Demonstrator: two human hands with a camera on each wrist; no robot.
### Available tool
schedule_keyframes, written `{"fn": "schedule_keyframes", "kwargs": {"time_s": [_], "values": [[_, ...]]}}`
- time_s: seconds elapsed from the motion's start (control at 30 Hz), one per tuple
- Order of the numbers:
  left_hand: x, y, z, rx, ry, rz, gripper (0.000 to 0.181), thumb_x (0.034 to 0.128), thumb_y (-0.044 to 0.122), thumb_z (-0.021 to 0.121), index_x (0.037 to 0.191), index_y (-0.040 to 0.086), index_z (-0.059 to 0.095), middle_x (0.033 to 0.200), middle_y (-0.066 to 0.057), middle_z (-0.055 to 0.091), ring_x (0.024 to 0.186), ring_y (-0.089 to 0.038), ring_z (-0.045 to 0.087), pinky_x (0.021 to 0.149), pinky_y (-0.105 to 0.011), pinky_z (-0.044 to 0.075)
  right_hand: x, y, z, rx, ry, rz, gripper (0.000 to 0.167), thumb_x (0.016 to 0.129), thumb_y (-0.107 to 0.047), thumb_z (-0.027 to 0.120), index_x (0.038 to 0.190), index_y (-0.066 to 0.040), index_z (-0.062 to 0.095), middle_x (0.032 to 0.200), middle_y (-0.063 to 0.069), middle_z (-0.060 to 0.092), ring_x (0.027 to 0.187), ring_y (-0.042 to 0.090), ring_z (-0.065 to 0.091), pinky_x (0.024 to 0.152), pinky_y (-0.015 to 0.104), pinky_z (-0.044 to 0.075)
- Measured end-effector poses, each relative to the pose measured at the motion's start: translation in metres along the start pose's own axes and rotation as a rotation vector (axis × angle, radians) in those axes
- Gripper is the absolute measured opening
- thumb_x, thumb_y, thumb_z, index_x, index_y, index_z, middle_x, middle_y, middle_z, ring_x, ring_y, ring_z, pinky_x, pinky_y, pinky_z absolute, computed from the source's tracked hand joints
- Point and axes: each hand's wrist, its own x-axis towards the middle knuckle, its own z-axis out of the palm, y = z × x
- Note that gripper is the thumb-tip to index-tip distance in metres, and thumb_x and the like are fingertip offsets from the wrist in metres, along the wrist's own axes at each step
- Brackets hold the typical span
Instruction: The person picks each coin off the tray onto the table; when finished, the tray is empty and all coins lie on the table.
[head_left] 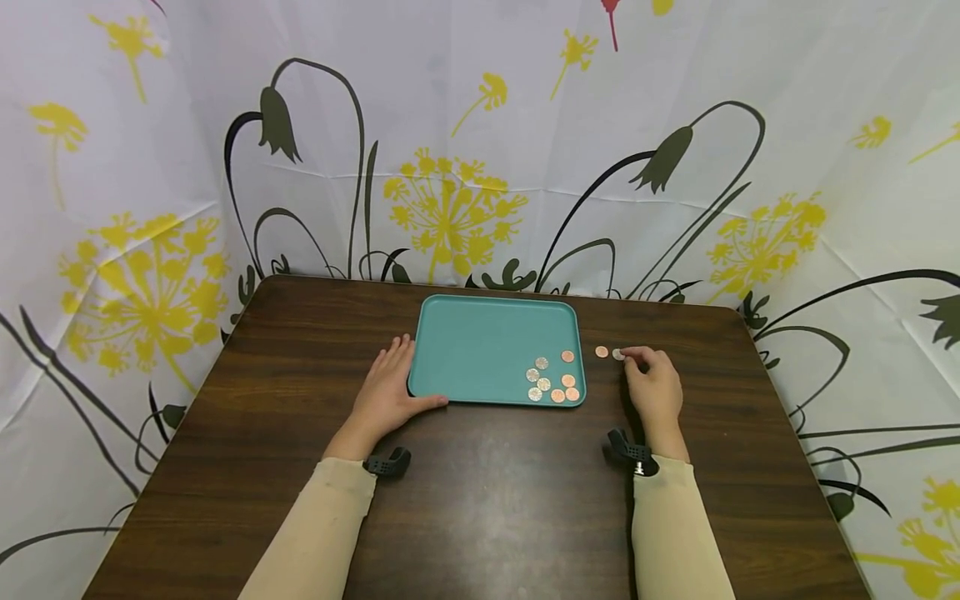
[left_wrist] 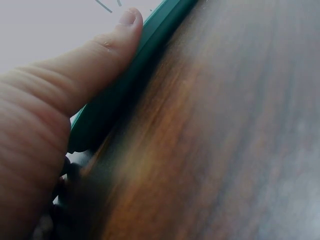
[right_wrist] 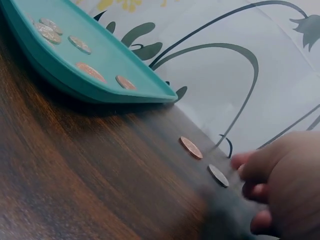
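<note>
A teal rectangular tray (head_left: 487,350) lies on the table, with several silver coins (head_left: 532,375) and copper coins (head_left: 567,356) in its right part. My left hand (head_left: 386,392) rests at its near left corner, fingers extended along the left side. The thumb (left_wrist: 95,62) lies on the tray's near rim. To the right of the tray, a copper coin (right_wrist: 191,148) and a silver coin (right_wrist: 218,176) lie side by side on the wood. Right beside the silver coin is my right hand (head_left: 656,387), its fingers loosely bent. No coin shows between the fingers.
The dark brown wooden table (head_left: 480,500) ends at the back against a white cloth (head_left: 465,108) printed with yellow and dark green flowers. Both wrists carry a black device, the right one (head_left: 630,450) hanging over the table.
</note>
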Motion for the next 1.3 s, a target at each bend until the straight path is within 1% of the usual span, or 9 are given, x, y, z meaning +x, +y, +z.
{"fn": "schedule_keyframes", "kwargs": {"time_s": [0.1,0.2,0.27,0.37,0.47,0.67,0.77,0.93,1.3], "values": [[0.001,-0.001,-0.001,0.004,-0.004,-0.003,0.134,0.0845,0.077,0.080,0.175,0.002,0.016,0.184,-0.018,0.010,0.173,-0.035,0.007,0.142,-0.056,0.005,0.000,-0.004,0.004,0.161,0.018,-0.038,0.015,0.106,-0.019,0.072,0.112,-0.012,0.083,0.103,0.012,0.072,0.088,0.023,0.061,0.073,0.026,0.045],[0.001,-0.001,0.000,0.003,-0.004,-0.003,0.134,0.0844,0.077,0.080,0.175,0.002,0.016,0.184,-0.019,0.011,0.173,-0.036,0.007,0.142,-0.056,0.006,-0.002,-0.009,0.010,0.269,-0.075,-0.098,0.013,0.105,-0.020,0.075,0.113,-0.012,0.083,0.104,0.010,0.074,0.086,0.016,0.060,0.071,0.019,0.046],[0.001,-0.001,0.000,0.006,-0.002,0.002,0.134,0.0842,0.077,0.080,0.174,0.000,0.017,0.183,-0.021,0.011,0.172,-0.038,0.008,0.141,-0.058,0.007,-0.004,-0.011,0.013,0.265,-0.179,-0.131,0.014,0.105,-0.023,0.077,0.114,-0.014,0.083,0.102,0.007,0.073,0.086,0.015,0.059,0.071,0.019,0.047],[0.001,0.000,0.001,0.001,0.002,0.001,0.134,0.0840,0.077,0.080,0.174,0.000,0.018,0.183,-0.021,0.012,0.172,-0.037,0.009,0.141,-0.058,0.007,-0.006,-0.017,0.014,0.201,-0.306,-0.189,0.015,0.102,-0.027,0.080,0.113,-0.018,0.084,0.097,0.004,0.068,0.085,0.016,0.056,0.070,0.024,0.047],[0.001,-0.001,0.001,0.000,0.004,-0.003,0.133,0.0844,0.077,0.080,0.174,0.001,0.018,0.184,-0.020,0.012,0.173,-0.036,0.008,0.141,-0.057,0.007,-0.008,-0.021,0.013,0.159,-0.374,-0.228,0.014,0.100,-0.027,0.083,0.112,-0.021,0.085,0.088,0.003,0.061,0.084,0.019,0.052,0.068,0.028,0.043],[0.001,-0.001,0.001,0.005,-0.001,-0.007,0.133,0.0849,0.076,0.080,0.175,0.001,0.016,0.184,-0.020,0.011,0.173,-0.036,0.008,0.141,-0.057,0.006,-0.011,-0.024,0.013,0.196,-0.485,-0.233,0.020,0.097,-0.030,0.086,0.117,-0.028,0.085,0.083,0.002,0.059,0.078,0.021,0.053,0.066,0.028,0.043],[0.001,-0.001,0.001,0.002,-0.006,-0.009,0.133,0.0853,0.076,0.080,0.175,0.002,0.016,0.184,-0.019,0.011,0.173,-0.035,0.007,0.142,-0.056,0.006,-0.011,-0.024,0.017,0.138,-0.501,-0.269,0.023,0.098,-0.034,0.085,0.120,-0.031,0.084,0.080,0.000,0.059,0.073,0.019,0.053,0.063,0.029,0.042],[0.001,-0.001,0.001,-0.008,-0.004,-0.008,0.133,0.0849,0.076,0.080,0.175,0.003,0.016,0.184,-0.018,0.011,0.173,-0.035,0.007,0.142,-0.056,0.005,-0.013,-0.028,0.021,-0.001,-0.462,-0.301,0.019,0.099,-0.041,0.083,0.118,-0.037,0.082,0.075,-0.006,0.058,0.066,0.015,0.052,0.059,0.030,0.038],[0.000,0.000,0.000,-0.010,-0.007,-0.010,0.133,0.0850,0.076,0.080,0.175,0.003,0.015,0.184,-0.017,0.010,0.173,-0.035,0.006,0.142,-0.056,0.005,-0.011,-0.029,0.019,-0.008,-0.517,-0.276,0.019,0.102,-0.037,0.080,0.121,-0.037,0.080,0.076,-0.005,0.057,0.068,0.016,0.053,0.062,0.031,0.039]]}}
